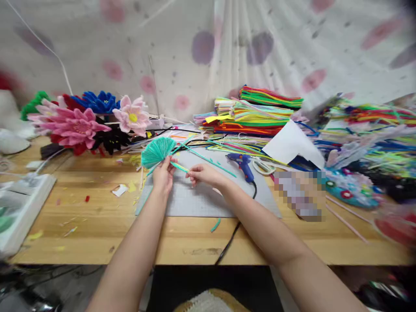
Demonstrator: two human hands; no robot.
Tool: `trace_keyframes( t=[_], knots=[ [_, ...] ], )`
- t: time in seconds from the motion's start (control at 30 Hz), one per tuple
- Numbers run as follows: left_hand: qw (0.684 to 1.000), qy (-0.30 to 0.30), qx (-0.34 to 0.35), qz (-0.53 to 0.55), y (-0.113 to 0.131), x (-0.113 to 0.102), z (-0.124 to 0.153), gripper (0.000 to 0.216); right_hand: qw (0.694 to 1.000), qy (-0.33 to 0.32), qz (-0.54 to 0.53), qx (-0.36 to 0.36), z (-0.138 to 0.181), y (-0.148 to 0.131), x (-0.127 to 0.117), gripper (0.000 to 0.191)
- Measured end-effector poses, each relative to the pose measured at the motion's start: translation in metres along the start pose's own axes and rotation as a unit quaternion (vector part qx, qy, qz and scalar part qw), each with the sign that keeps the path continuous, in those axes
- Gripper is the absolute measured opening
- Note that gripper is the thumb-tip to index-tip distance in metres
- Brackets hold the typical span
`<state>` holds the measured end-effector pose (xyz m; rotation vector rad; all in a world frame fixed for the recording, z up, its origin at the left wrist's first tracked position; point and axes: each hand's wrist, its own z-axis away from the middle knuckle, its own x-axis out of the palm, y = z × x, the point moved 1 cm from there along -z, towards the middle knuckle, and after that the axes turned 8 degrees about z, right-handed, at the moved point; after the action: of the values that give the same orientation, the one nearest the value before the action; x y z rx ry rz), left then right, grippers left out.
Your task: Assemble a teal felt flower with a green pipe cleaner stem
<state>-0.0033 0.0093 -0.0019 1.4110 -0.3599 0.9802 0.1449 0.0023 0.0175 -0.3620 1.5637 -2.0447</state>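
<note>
A teal, fan-shaped piece made of fuzzy pipe cleaners (pixel 157 152) is raised over the grey cutting mat (pixel 201 203). My left hand (pixel 163 175) is closed around the narrow base of the fan, its fingertips pinching there. From that base a short teal and yellowish stem (pixel 180 167) runs to the right. My right hand (pixel 203 175) pinches the far end of this stem between thumb and fingers. Loose teal pipe cleaner (pixel 211 162) lies on the mat behind my hands. To the right, a blue glue gun (pixel 242 164) rests on the mat.
Fuzzy flowers (pixel 78 123) stand at the back left. Stacked coloured pipe cleaners (pixel 253 115) fill the back, near a white paper piece (pixel 294 145). Scissors (pixel 263 167) lie beside the glue gun, whose black cord (pixel 232 242) crosses the table's front edge. A white tray (pixel 42 195) sits left.
</note>
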Motion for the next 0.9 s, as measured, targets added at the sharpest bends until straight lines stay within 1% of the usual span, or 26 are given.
trace_keyframes(
  t=[0.07,0.17,0.3,0.4,0.47,0.53,0.57,0.63,0.7,0.73,0.83,0.9],
  knots=[
    [0.999,-0.030,-0.017,-0.009,0.000,0.003,0.004,0.007,1.000,-0.003,-0.017,0.007,0.000,0.001,-0.003,0.017],
    [0.997,-0.054,-0.033,-0.037,-0.003,0.006,0.008,0.008,0.999,-0.016,-0.045,0.013,0.003,0.004,-0.006,0.015],
    [0.997,-0.034,-0.015,-0.069,-0.006,0.005,0.010,0.011,0.997,-0.041,-0.059,0.008,0.008,0.008,-0.008,0.014],
    [0.998,-0.014,0.008,-0.059,-0.005,0.005,0.010,0.013,0.999,-0.029,-0.017,-0.003,0.010,0.008,-0.009,0.014],
    [0.999,-0.014,0.010,-0.050,-0.004,0.005,0.010,0.014,1.000,-0.018,0.004,-0.009,0.009,0.008,-0.009,0.014],
    [0.998,-0.041,-0.009,-0.051,-0.005,0.006,0.012,0.016,1.000,-0.009,-0.004,-0.014,0.008,0.007,-0.010,0.015],
    [0.996,-0.067,-0.026,-0.059,-0.006,0.007,0.014,0.019,1.000,-0.006,-0.020,-0.016,0.008,0.007,-0.011,0.015],
    [0.986,-0.122,-0.061,-0.091,-0.009,0.010,0.018,0.026,0.998,-0.009,-0.062,-0.019,0.007,0.005,-0.013,0.014],
    [0.978,-0.149,-0.079,-0.122,-0.012,0.012,0.021,0.031,0.996,-0.014,-0.087,-0.019,0.006,0.003,-0.015,0.014],
    [0.976,-0.149,-0.081,-0.134,-0.013,0.013,0.021,0.031,0.996,-0.015,-0.085,-0.018,0.006,0.001,-0.016,0.014],
    [0.977,-0.125,-0.072,-0.155,-0.013,0.019,0.022,0.030,0.998,0.000,-0.055,-0.012,0.007,-0.004,-0.018,0.013],
    [0.975,-0.128,-0.073,-0.167,-0.011,0.024,0.021,0.032,0.999,0.007,-0.043,-0.011,0.007,-0.008,-0.020,0.015]
  ],
)
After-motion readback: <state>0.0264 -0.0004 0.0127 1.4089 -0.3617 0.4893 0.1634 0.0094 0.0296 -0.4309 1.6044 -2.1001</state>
